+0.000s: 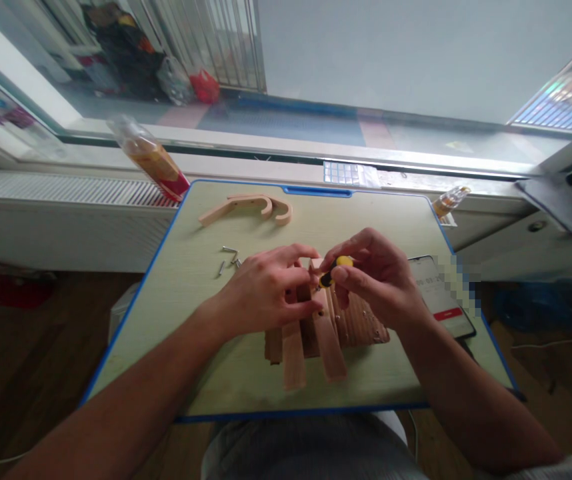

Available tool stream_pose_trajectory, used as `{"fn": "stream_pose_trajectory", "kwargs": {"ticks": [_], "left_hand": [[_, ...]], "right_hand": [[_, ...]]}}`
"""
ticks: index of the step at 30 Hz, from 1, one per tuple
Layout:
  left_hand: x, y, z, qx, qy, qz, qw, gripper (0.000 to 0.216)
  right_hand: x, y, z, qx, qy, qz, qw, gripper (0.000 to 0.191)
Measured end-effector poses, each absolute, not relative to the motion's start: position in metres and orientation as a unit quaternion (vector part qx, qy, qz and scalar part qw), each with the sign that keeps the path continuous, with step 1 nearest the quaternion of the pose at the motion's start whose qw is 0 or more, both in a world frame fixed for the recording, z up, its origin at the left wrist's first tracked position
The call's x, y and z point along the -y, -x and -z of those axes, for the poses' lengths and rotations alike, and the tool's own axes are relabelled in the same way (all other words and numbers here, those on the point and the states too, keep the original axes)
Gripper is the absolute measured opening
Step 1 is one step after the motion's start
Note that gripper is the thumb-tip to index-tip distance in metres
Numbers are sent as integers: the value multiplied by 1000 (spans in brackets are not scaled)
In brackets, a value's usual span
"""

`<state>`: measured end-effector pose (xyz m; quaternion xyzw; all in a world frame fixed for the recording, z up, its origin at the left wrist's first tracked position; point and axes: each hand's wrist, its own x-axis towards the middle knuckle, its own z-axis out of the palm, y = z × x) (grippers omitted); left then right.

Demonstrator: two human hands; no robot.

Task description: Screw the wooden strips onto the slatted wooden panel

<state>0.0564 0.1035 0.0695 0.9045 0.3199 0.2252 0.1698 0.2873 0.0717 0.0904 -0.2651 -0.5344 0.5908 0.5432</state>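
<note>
My right hand (373, 277) grips a short yellow and black screwdriver (336, 268) between thumb and fingers. Its tip points down at a pale wooden strip (331, 350) lying on a brown wooden board (359, 320). My left hand (271, 283) rests over the wood with its fingers spread, touching the strips near the screwdriver's tip. A second wooden strip (293, 357) runs alongside the first, its upper part hidden under my left hand. Several small screw heads show on the board's right part.
Two curved wooden hooks (251, 203) lie at the table's back left. Several metal screws (223, 268) sit left of my left hand. A phone (441, 293) lies at the right. Bottles (153, 163) stand beyond the blue-edged table (206, 387).
</note>
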Motion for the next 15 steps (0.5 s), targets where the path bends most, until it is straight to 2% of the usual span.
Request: {"fn": "stream_pose_trajectory", "kwargs": {"ticks": [4, 7, 15], "left_hand": [[-103, -56, -71, -320, -905, -227, 166, 23], [-103, -56, -72, -323, -905, -223, 164, 24], [-103, -57, -73, -322, -905, -222, 167, 22]], "right_hand": [[-73, -291, -90, 549, 263, -608, 510, 23], [-73, -293, -90, 569, 265, -606, 490, 21], [-71, -288, -93, 557, 262, -599, 512, 16]]}}
